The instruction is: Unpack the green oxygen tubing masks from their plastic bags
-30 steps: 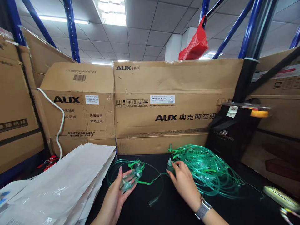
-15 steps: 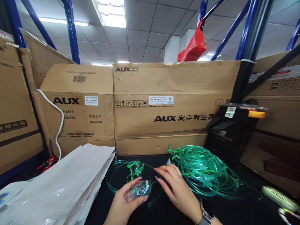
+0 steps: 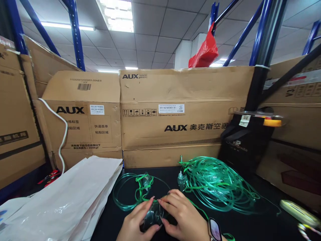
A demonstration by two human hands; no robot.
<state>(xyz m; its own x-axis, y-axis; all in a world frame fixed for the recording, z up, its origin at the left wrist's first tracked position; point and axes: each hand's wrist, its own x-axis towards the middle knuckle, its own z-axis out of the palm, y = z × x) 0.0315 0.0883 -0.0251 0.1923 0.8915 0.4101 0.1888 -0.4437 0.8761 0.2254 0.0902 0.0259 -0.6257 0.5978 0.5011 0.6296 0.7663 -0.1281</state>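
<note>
Low in the middle, a clear greenish oxygen mask [image 3: 152, 215] is held between both hands over the black table. My left hand [image 3: 134, 222] is closed round its left side, fingertips on top and thumb below. My right hand [image 3: 184, 214] grips the right side the same way, hiding part of the mask. A green strap [image 3: 202, 211] runs out beside the right hand. Just beyond lies a loop of green tubing [image 3: 117, 197] with a small clear fitting [image 3: 146, 181] and green strap on it. At the right sits a large tangled heap of green tubing [image 3: 218, 184].
White plastic bags [image 3: 72, 197] cover the left of the black table [image 3: 160, 172]. AUX cardboard boxes [image 3: 175, 137] wall off the back. A black bag [image 3: 238, 144] stands back right, with a yellow-green case [image 3: 298, 212] near the right edge.
My right hand has come down and left onto the mask, which both hands now hold. The mask has turned and sits slightly lower. A green strap shows beside the right wrist.
</note>
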